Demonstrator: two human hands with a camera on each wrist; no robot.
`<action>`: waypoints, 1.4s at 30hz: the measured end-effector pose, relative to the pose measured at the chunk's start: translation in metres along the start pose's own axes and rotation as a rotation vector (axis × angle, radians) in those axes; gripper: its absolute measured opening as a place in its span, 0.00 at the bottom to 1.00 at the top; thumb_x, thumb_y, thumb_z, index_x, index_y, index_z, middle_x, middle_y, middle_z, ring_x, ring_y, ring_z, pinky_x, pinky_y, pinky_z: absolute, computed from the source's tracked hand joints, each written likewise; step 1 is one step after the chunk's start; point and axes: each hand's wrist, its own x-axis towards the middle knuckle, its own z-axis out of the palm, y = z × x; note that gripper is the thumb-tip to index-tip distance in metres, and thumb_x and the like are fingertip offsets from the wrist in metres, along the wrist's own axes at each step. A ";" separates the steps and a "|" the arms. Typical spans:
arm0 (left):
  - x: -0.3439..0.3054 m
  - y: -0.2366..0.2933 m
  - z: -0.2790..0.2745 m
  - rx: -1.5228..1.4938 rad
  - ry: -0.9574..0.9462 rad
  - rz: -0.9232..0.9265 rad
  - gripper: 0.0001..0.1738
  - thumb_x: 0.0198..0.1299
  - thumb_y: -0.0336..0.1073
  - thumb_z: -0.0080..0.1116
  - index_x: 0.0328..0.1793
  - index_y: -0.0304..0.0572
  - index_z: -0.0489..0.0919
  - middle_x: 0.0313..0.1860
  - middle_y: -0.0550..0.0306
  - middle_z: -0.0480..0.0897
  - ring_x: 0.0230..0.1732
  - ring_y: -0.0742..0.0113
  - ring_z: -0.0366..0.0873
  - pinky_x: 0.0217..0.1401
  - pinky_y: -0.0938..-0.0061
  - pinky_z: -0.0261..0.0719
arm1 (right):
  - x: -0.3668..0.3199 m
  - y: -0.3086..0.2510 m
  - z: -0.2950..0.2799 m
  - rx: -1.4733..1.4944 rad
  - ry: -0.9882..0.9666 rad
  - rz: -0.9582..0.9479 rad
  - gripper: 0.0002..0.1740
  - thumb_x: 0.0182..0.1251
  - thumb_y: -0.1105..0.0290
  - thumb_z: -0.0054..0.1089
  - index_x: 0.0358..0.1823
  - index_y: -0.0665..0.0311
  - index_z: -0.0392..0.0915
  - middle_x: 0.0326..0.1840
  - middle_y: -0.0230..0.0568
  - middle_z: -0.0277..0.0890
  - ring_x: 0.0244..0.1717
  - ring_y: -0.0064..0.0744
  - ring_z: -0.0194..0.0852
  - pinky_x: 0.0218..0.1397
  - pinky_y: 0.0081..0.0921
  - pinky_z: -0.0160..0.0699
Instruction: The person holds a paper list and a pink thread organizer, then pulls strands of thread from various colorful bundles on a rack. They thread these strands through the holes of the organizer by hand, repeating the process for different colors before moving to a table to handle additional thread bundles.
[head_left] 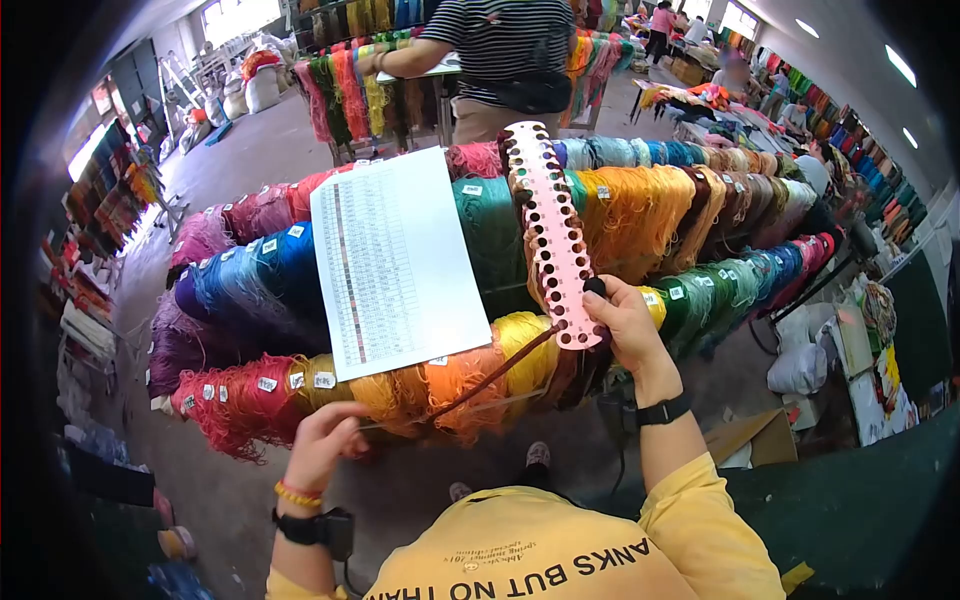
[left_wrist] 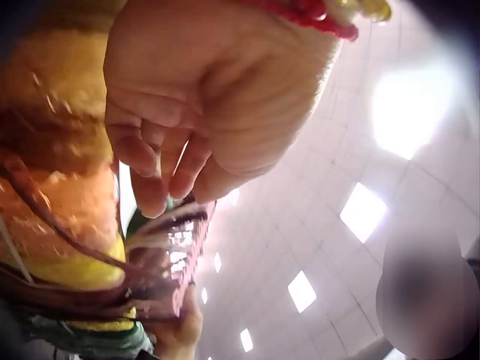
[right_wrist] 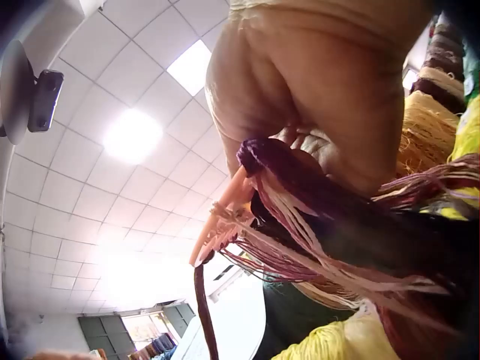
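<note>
A long pink card [head_left: 552, 235] with holes along both edges lies over the yarn skeins, threads looped through it. My right hand [head_left: 628, 325] grips its lower right edge, beside a dark bunch of thread; in the right wrist view the hand [right_wrist: 315, 97] covers part of the purple-topped thread bundle [right_wrist: 277, 169]. From the card's lower end a dark red strand [head_left: 490, 378] slants down left across orange skeins. My left hand [head_left: 328, 440] hangs near the front skeins, left of that strand. Its fingers [left_wrist: 150, 199] are loosely curled, with nothing visibly held in the left wrist view.
A printed sheet [head_left: 400, 260] lies on the racks, left of the card. Rows of tagged skeins [head_left: 245, 395] surround it. Across the rack stands a person in a striped shirt [head_left: 505, 50]. An open cardboard box [head_left: 755, 440] is on the floor at the right.
</note>
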 end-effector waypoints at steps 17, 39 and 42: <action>0.117 0.041 0.155 -0.512 -0.537 -0.061 0.12 0.62 0.36 0.54 0.46 0.34 0.76 0.33 0.58 0.79 0.30 0.77 0.75 0.34 0.85 0.73 | 0.003 0.011 0.025 0.062 -0.063 0.049 0.10 0.62 0.70 0.59 0.43 0.64 0.74 0.31 0.25 0.74 0.27 0.11 0.68 0.30 0.11 0.68; 0.095 0.018 0.082 0.011 -0.192 0.163 0.17 0.61 0.32 0.52 0.55 0.35 0.75 0.44 0.55 0.80 0.33 0.80 0.75 0.29 0.87 0.71 | 0.027 0.018 0.017 -0.071 0.003 0.027 0.09 0.63 0.75 0.55 0.43 0.68 0.73 0.35 0.30 0.76 0.31 0.15 0.72 0.35 0.14 0.72; 0.070 0.050 0.048 -0.153 -0.127 0.048 0.17 0.61 0.32 0.52 0.56 0.36 0.73 0.45 0.53 0.80 0.31 0.77 0.77 0.29 0.88 0.71 | 0.044 0.040 -0.001 -0.713 0.118 -0.028 0.16 0.57 0.67 0.61 0.42 0.70 0.74 0.25 0.33 0.73 0.25 0.21 0.70 0.31 0.20 0.70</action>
